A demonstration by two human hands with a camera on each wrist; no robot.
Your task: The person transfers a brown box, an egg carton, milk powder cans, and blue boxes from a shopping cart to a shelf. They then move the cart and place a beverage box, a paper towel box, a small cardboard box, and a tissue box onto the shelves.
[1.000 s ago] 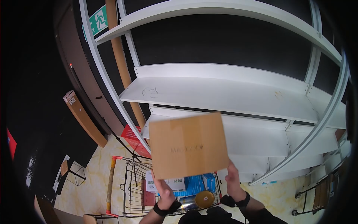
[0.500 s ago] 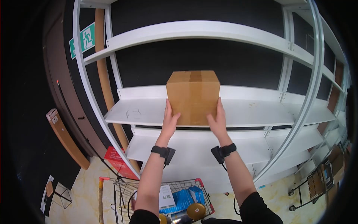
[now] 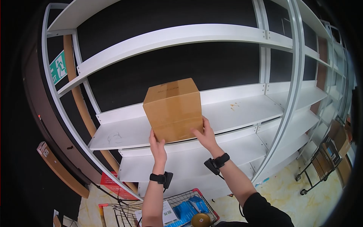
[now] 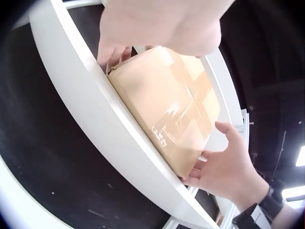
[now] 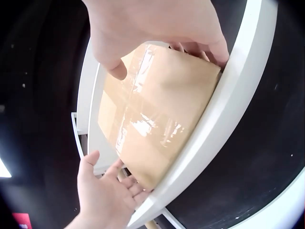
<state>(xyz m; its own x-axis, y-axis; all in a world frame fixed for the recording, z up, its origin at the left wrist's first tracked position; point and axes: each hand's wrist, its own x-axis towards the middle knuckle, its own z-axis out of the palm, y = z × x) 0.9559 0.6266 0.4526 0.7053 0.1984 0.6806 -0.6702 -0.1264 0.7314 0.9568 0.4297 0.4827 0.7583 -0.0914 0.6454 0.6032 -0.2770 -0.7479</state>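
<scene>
A taped brown cardboard box is at the front of a white shelf, its top showing faint dark writing. My left hand holds its lower left corner, and my right hand grips the lower right side with the thumb across the front face. In the left wrist view, the fingers of the right hand go round the box's edge. The right wrist view has the left hand at the bottom corner, fingertips against the cardboard and thumb raised off it.
Below stands a wire shopping cart carrying blue packs, a white box and a gold-lidded can. White uprights frame the shelf, with another board above. A second cart is at the right.
Both hands have raised the box from above the cart to the shelf. Over the last half second it has turned slightly, and the head view has swung right.
</scene>
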